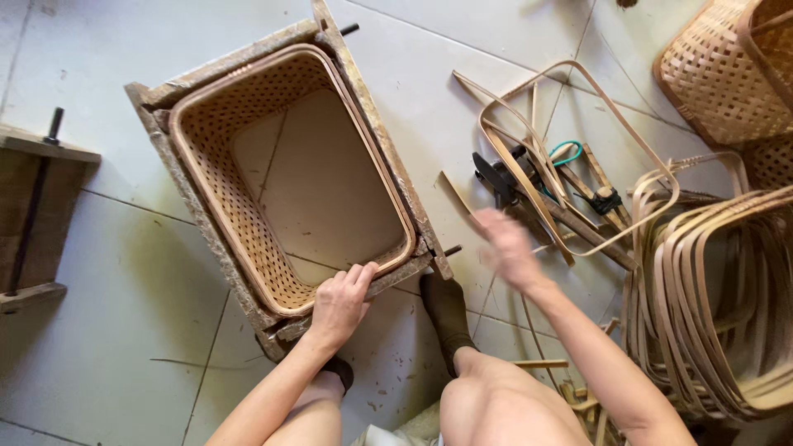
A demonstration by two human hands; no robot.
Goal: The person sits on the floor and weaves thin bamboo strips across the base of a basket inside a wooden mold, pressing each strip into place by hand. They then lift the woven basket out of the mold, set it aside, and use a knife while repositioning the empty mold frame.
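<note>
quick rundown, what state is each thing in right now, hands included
rectangular woven bamboo basket: bottomless, floor tiles show through, seated inside the frame
weathered wooden frame: fitted around the basket
left hand: fingers curled over the basket's near rim
right hand: blurred, holds nothing visible, raised near the tools
loose bamboo strip hoops: lying tangled on the floor
stacked bamboo rims: piled together
</note>
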